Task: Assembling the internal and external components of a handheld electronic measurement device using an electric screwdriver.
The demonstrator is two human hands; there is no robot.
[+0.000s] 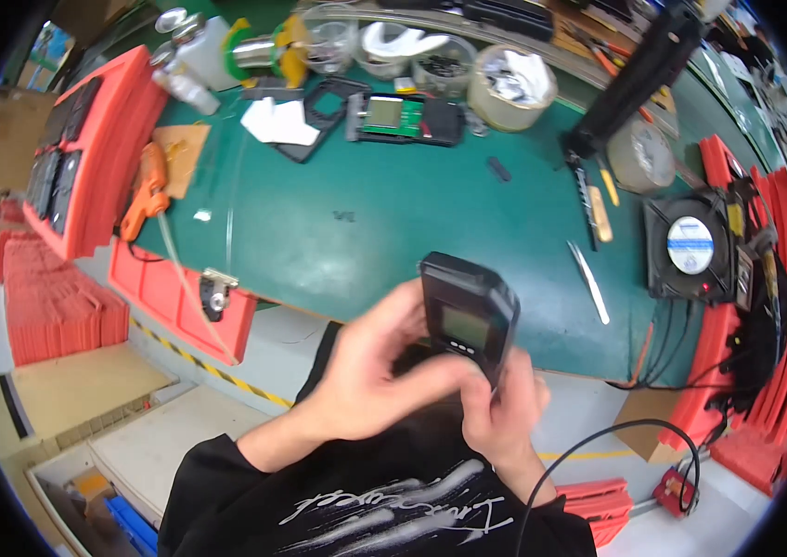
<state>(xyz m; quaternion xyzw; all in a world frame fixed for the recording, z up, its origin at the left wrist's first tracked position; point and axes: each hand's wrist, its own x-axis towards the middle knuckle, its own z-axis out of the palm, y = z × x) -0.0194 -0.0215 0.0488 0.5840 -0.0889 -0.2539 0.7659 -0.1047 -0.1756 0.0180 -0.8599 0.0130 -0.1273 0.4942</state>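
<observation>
One black handheld device [468,316], screen up, held in both hands just off the near edge of the green surface [366,223]. Left hand [380,376] grip closed around its lower left side; right hand [505,408] grip closed under its base. One black fan [689,246] far right of the device.

A: Is it bright here?

B: Yes. Light falls from above, and the green table [366,213] has a pale shine in its middle.

A: Any shadows?

B: Only soft ones, close under the things by the table's far edge.

A: Is it sharp?

B: The table's middle is clear. The left hand [384,371] and right hand [505,408] look a bit smeared.

A: And the sides?

B: The table's straight edges bend, things at the rim look squashed, and the picture's corners go black.
</observation>
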